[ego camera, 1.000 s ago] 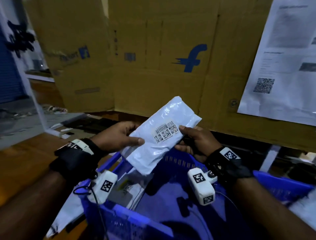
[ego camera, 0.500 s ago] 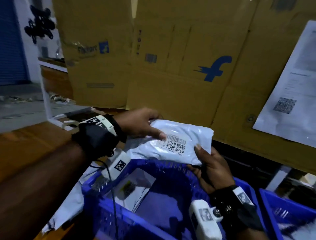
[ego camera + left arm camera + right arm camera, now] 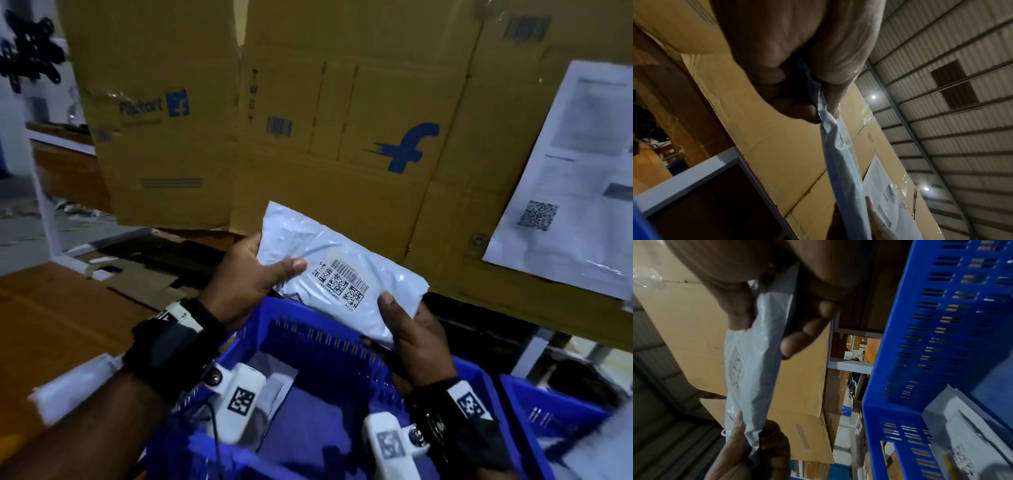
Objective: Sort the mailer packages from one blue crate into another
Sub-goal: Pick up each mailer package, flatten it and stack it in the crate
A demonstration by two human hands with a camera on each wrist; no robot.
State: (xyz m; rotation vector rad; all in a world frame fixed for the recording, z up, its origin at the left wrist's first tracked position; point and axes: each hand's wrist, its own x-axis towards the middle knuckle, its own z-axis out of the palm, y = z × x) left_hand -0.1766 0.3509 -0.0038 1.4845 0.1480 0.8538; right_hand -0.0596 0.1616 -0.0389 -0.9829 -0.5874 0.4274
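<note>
Two hands hold one white mailer (image 3: 337, 270) at the middle of the head view, label side up, above the far rim of the blue crate (image 3: 308, 329). The left hand (image 3: 246, 277) pinches its upper-left end, thumb on top and fingers curled beneath; the right hand (image 3: 414, 339) grips the lower-right corner the same way. Another package (image 3: 970, 436) lies inside the crate, at the lower right of the right wrist view. A second blue crate (image 3: 548, 411) sits at the lower right of the head view, with a cardboard wall (image 3: 342, 137) behind. To do this step well, I would keep the barcode flat and readable, then pass the mailer to one hand and lay it down rather than drop it.
</note>
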